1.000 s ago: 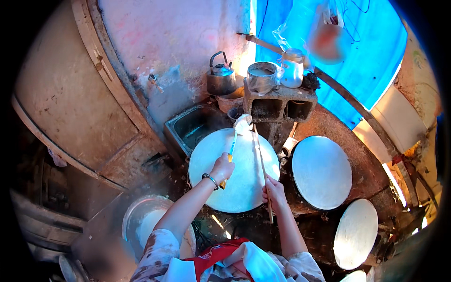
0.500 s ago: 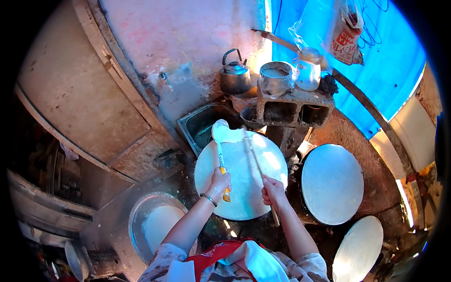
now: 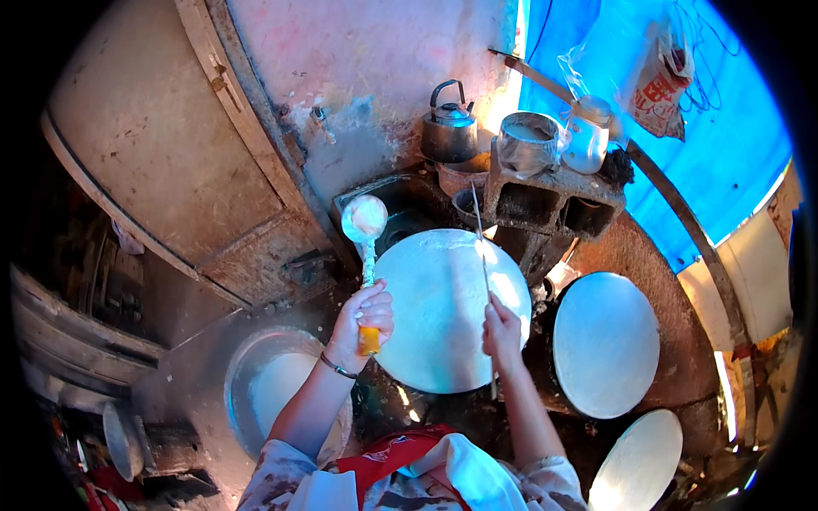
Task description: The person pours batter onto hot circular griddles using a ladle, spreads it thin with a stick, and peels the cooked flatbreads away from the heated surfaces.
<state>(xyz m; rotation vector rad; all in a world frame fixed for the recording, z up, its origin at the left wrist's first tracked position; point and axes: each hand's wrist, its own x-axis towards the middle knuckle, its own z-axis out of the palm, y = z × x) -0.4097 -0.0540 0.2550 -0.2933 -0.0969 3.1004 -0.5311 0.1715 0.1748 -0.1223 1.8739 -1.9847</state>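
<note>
My left hand (image 3: 362, 325) is closed round the yellow-ended handle of a ladle (image 3: 365, 219). The ladle's bowl, coated white, is held up just beyond the left edge of a round griddle (image 3: 426, 307) with a pale, whitish top. In my right hand (image 3: 501, 330) is a long thin stick (image 3: 479, 230), its upper part pointing away over the griddle's right side. Whether the stick touches the griddle, I cannot tell. A wide metal basin (image 3: 232, 383) at lower left contains white batter (image 3: 285, 383).
Two more pale round discs stand at right, one beside the griddle (image 3: 607, 345) and one nearer me (image 3: 637, 468). Behind are a kettle (image 3: 450, 136), a hollow concrete block (image 3: 558, 194), a metal pot (image 3: 524, 155) and a jar (image 3: 588, 136). A bag (image 3: 661, 92) hangs on the blue sheet.
The ladle has moved left, off the griddle's far edge, and points upward. The stick has come away from the ladle and tilts more upright at the right. My view has shifted slightly.
</note>
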